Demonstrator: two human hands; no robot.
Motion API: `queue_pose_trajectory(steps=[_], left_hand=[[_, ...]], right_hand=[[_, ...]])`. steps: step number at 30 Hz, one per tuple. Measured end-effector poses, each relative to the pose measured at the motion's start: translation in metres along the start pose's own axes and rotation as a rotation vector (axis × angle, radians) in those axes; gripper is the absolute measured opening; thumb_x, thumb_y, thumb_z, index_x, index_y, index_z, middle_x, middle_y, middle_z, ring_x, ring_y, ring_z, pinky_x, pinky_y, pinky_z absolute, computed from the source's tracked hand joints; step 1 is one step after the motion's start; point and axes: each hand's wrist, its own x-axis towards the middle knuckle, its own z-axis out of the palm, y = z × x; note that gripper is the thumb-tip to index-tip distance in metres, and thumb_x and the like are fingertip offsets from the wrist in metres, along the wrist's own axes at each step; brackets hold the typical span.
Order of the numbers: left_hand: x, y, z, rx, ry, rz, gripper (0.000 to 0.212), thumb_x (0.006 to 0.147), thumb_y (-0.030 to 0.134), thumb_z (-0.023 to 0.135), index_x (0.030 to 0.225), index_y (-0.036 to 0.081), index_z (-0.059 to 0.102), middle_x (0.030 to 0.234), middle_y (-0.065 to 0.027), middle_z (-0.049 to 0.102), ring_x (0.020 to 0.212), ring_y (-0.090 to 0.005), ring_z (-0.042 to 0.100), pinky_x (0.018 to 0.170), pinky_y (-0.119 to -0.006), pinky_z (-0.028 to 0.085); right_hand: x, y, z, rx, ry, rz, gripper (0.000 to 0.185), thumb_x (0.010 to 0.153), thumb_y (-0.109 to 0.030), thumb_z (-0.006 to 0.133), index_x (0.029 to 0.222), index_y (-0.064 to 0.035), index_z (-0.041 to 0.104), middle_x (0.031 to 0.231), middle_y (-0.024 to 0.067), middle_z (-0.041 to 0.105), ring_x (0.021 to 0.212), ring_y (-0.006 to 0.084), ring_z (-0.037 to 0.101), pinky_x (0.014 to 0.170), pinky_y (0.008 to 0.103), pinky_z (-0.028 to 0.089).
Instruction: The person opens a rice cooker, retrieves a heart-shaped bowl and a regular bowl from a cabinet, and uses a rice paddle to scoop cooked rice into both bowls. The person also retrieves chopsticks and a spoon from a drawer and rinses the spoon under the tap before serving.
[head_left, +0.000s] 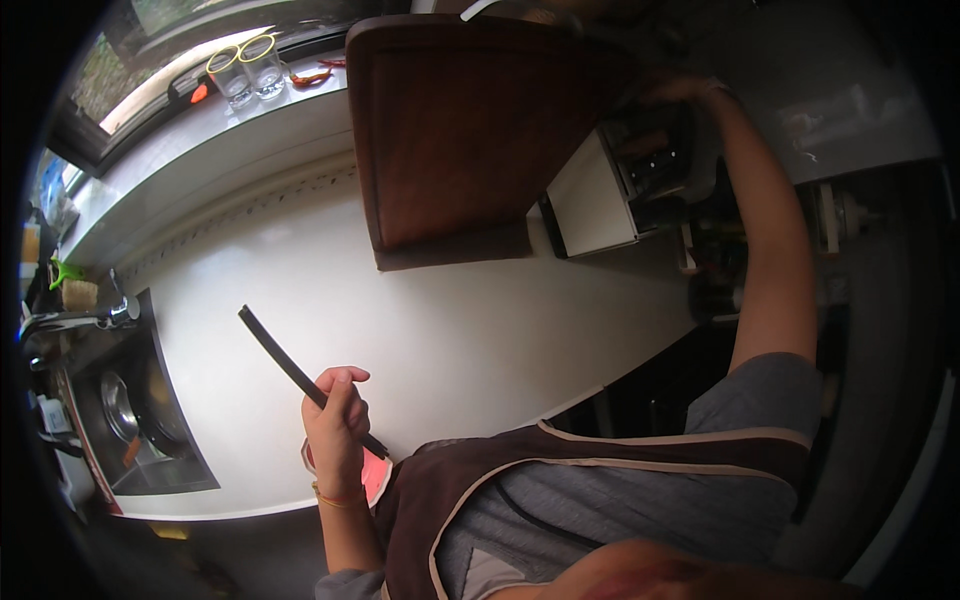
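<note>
Dark, slim sticks, probably chopsticks (281, 356), are gripped in my left hand (337, 412), over the white countertop (270, 262). Beneath that wrist, partly hidden, is a pink dish with a pale rim (377, 476). My right arm reaches far out to the upper right; my right hand (675, 88) is dim there, beside the far edge of a large brown cutting board (457, 135), and its fingers are unclear. The board stands upright. Next to it is a white-sided holder (592, 202) with dark items in it, just below my right hand.
At the left, a sink (187, 465) holds a metal bowl (118, 405) and a dark pan, with a faucet (82, 319) above. Two glasses (251, 75) and dried chilies (309, 78) sit on the windowsill. Bottles and other dim items line the right side.
</note>
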Motion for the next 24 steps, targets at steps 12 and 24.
queue_pose_trajectory(steps=[12,24], left_hand=[[0.004,-0.012,0.004,0.004,0.018,-0.001,0.022,0.095,0.024,0.054,0.089,0.003,0.057,0.052,0.0082,0.031,0.041,-0.0012,0.025,0.037,-0.019,0.017],[-0.024,-0.003,0.012,0.078,0.010,0.147,0.022,0.096,0.021,0.051,0.090,0.001,0.059,0.056,0.0099,0.031,0.045,0.0000,0.025,0.041,-0.019,0.016]], right_hand=[[0.017,0.009,0.014,-0.450,0.262,-0.024,0.034,0.087,-0.021,0.060,0.116,-0.0030,0.061,0.098,0.0108,0.066,0.084,0.0212,0.061,0.078,0.0339,0.050],[-0.065,-0.025,0.015,0.319,0.462,-0.204,0.034,0.087,-0.023,0.063,0.116,-0.0049,0.061,0.107,0.0055,0.064,0.096,0.0166,0.059,0.082,0.0319,0.047]])
